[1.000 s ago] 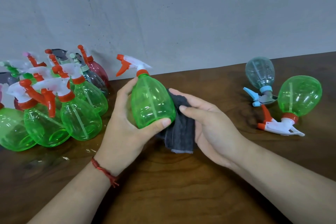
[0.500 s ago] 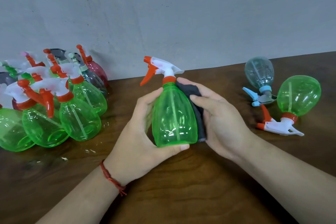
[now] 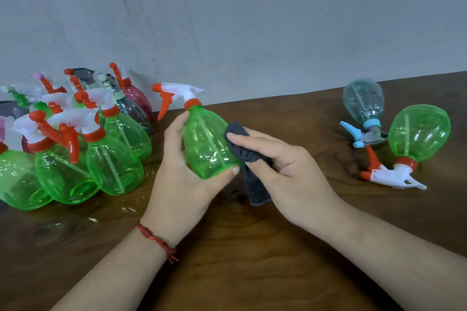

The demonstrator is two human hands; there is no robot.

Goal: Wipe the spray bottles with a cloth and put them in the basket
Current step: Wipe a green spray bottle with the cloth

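A green spray bottle [image 3: 206, 144] with a white and orange trigger head is held above the table, tilted, nozzle pointing left. My left hand [image 3: 182, 174] grips its body from the left, thumb under its base. My right hand [image 3: 285, 166] holds a dark grey cloth [image 3: 242, 149] and presses it against the bottle's right side; the cloth's tail hangs down to the table. No basket is in view.
A cluster of several spray bottles [image 3: 75, 149], mostly green, stands at the left against the grey wall. At the right a green bottle [image 3: 417, 136] and a pale blue bottle [image 3: 364, 106] lie on the brown wooden table [image 3: 252, 260].
The held bottle has shifted left and tilted, and the right hand with the cloth has come round from behind the bottle to its right side.
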